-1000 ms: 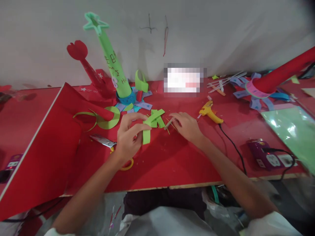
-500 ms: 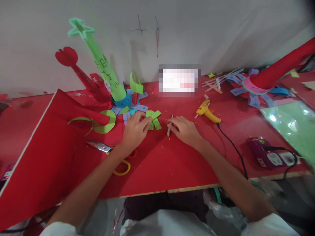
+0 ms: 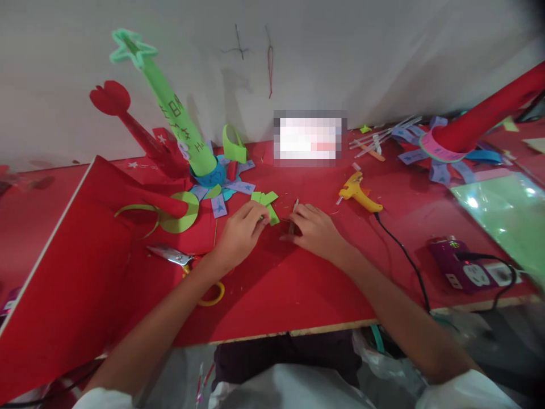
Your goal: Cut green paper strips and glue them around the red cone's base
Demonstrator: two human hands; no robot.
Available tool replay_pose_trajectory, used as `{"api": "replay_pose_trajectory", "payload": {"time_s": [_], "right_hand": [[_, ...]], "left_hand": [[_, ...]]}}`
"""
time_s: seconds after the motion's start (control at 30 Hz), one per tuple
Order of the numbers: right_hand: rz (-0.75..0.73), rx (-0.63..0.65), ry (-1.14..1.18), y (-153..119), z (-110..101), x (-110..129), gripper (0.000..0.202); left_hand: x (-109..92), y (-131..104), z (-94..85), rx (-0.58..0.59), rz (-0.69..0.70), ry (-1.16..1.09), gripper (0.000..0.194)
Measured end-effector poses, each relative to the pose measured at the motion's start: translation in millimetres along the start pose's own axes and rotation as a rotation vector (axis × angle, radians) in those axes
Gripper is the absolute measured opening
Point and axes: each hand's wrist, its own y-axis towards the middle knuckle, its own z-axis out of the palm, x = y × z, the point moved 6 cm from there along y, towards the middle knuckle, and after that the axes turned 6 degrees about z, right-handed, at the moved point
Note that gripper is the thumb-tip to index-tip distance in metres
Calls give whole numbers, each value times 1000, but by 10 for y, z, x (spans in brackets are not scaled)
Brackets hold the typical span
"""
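Note:
My left hand (image 3: 242,234) is at the lower left edge of a small pile of light green paper strips (image 3: 271,199). Its thumb and fingertips are pinched together, and what they hold, if anything, is hidden. Just to the right, my right hand (image 3: 315,228) has its fingers curled over a thin pale stick (image 3: 296,203), mostly covered by them. Scissors (image 3: 174,255) with yellow and red handles lie partly under my left forearm. A yellow glue gun (image 3: 360,192) rests on the red table to the right of my right hand.
A green paper tube (image 3: 181,122) with a star top stands behind my left hand. Red card (image 3: 72,267) leans at the left. Clear glue sticks (image 3: 385,137) lie at the back. A purple power adapter (image 3: 462,264) and a green plastic sheet (image 3: 506,218) are on the right.
My left hand has shifted slightly right and down along the green strips. My right hand's fingers have moved lower and cover more of the stick.

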Motion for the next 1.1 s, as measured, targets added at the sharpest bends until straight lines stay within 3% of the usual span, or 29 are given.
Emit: {"api": "replay_pose_trajectory", "payload": {"time_s": [0.13, 0.27, 0.37, 0.5, 0.67, 0.83, 1.1], "right_hand": [[-63, 25, -46, -16, 28, 159, 24], [-111, 42, -81, -28, 99, 249, 20], [-102, 26, -28, -32, 142, 223, 24], [30, -92, 285, -21, 43, 102, 21], [120, -199, 628, -28, -185, 38, 26], [228, -234, 582, -40, -173, -135, 29], [118, -26, 168, 4, 39, -114, 32]], "left_hand": [[-62, 68, -217, -190, -96, -186, 9], [19, 95, -237, -219, -212, -299, 16], [81, 93, -85, -87, -270, -362, 7], [83, 26, 234, 210, -331, -364, 28], [46, -53, 479, 412, -247, -205, 19], [17, -64, 599, 582, -142, 113, 24], [-228, -72, 630, 636, -58, 350, 30]]}}
